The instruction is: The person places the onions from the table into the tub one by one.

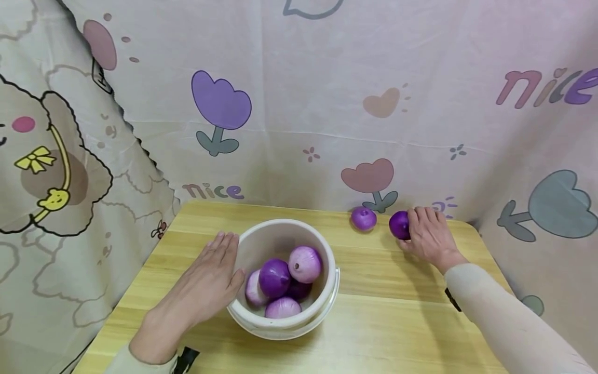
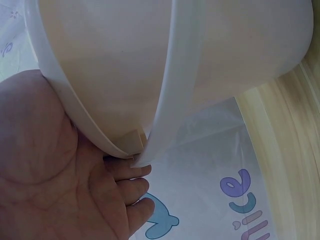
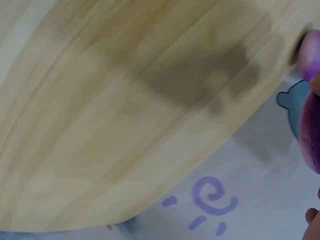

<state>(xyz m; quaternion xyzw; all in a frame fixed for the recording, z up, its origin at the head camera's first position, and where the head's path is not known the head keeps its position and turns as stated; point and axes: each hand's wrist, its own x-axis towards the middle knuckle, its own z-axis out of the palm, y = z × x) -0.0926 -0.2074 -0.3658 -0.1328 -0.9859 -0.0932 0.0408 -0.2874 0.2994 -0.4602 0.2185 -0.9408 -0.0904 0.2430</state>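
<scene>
A white bucket (image 1: 235, 311) stands on the wooden table and holds several purple onions (image 1: 274, 278). Against the left side of its rim rests my left hand (image 1: 205, 280), fingers straight and together. From the left wrist view, the palm (image 2: 45, 165) lies along the bucket's rim, near its handle (image 2: 170, 85). At the back right, my right hand (image 1: 429, 235) grips a dark purple onion (image 1: 399, 225), its fingers curled over the right side. Just left of that sits a second onion (image 1: 363, 218) by the table's back edge. The right wrist view shows only part of the held onion (image 3: 311, 132).
The wooden table (image 1: 374, 322) ends at a printed cloth (image 1: 299, 104) that hangs behind it. More cloth hangs along the left (image 1: 131, 208) and right sides. The bucket's white handle (image 1: 334, 298) hangs down on its right side.
</scene>
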